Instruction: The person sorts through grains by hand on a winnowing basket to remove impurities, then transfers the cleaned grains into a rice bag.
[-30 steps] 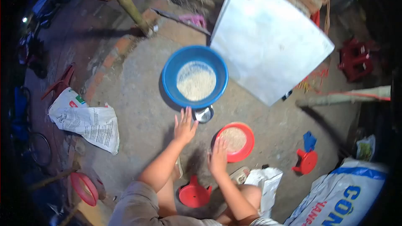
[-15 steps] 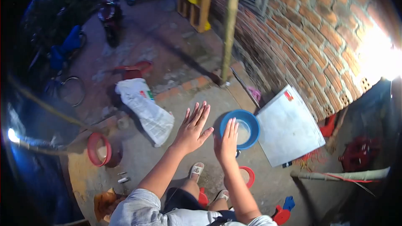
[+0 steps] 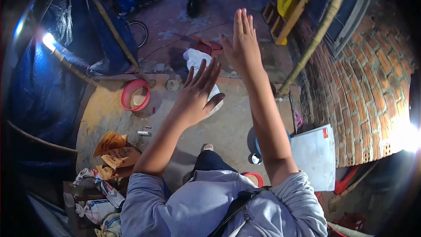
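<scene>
My left hand [image 3: 202, 87] is held up in the air, palm down, its fingers spread and nothing in it. Farther out and to the right, my right hand [image 3: 244, 48] is raised with straight fingers and the thumb apart, also holding nothing. Behind the left hand, a white sack [image 3: 194, 58] lies on the ground, partly covered from view. My right forearm hides most of a blue basin [image 3: 257, 142]. Neither hand visibly touches anything.
A red basin [image 3: 124, 96] stands at the left on the concrete floor. Orange bags [image 3: 120, 156] and crumpled sacks [image 3: 97, 210] lie lower left. A white board [image 3: 312, 158] leans near the brick wall [image 3: 351, 101]. Bamboo poles [image 3: 315, 39] and parked motorbikes [image 3: 193, 0] are beyond.
The camera view has turned left and tilted. My right hand has risen and reached farther out, its forearm now over the blue basin. The left hand stays raised with spread fingers.
</scene>
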A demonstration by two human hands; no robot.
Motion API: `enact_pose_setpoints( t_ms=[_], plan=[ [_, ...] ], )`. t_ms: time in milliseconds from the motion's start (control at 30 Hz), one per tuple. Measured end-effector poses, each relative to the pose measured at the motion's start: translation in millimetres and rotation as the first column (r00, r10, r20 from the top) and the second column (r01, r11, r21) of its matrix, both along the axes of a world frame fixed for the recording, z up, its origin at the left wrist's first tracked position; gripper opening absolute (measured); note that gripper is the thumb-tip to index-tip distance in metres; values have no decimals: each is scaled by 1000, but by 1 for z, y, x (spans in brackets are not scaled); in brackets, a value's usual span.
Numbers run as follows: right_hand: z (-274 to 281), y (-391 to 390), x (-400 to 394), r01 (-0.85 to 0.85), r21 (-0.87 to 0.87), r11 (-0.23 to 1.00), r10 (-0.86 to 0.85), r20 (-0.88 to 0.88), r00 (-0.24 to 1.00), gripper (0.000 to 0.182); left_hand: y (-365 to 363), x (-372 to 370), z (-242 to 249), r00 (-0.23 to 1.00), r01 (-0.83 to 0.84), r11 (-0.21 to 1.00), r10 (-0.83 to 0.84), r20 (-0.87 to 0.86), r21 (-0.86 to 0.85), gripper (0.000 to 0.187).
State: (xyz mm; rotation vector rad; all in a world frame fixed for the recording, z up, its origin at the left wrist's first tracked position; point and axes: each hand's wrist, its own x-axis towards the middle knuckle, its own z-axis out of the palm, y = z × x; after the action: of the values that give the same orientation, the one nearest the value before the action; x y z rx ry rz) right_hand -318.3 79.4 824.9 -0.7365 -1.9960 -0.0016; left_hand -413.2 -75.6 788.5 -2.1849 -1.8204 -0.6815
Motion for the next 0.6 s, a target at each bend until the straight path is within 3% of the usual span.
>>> enact_pose_setpoints(
  t_ms=[100, 233, 333, 533, 600],
  plan=[
    [-32, 8, -47, -134, -66, 989, 129, -82, 988, 64, 13, -34, 1, 1000, 14, 999, -13, -13, 46, 71],
    [-67, 26, -80, -231, -129, 964, 226, -51, 973, 65, 41, -94, -11, 999, -16, 1000, 16, 42, 4, 68],
    [-82, 47, -100, -135, -243, 961, 165, 105, 981, 69, 59, -136, -13, 998, -41, 998, 43, 43, -37, 67],
    [-98, 101, -122, -6, -305, 952, 79, 229, 970, 74, 126, -191, -30, 995, -57, 997, 61, 82, -48, 68],
    [-114, 116, -121, 21, -344, 939, 74, 261, 963, 74, 156, -195, -46, 978, -18, 999, 25, 207, -34, 69]
  ],
)
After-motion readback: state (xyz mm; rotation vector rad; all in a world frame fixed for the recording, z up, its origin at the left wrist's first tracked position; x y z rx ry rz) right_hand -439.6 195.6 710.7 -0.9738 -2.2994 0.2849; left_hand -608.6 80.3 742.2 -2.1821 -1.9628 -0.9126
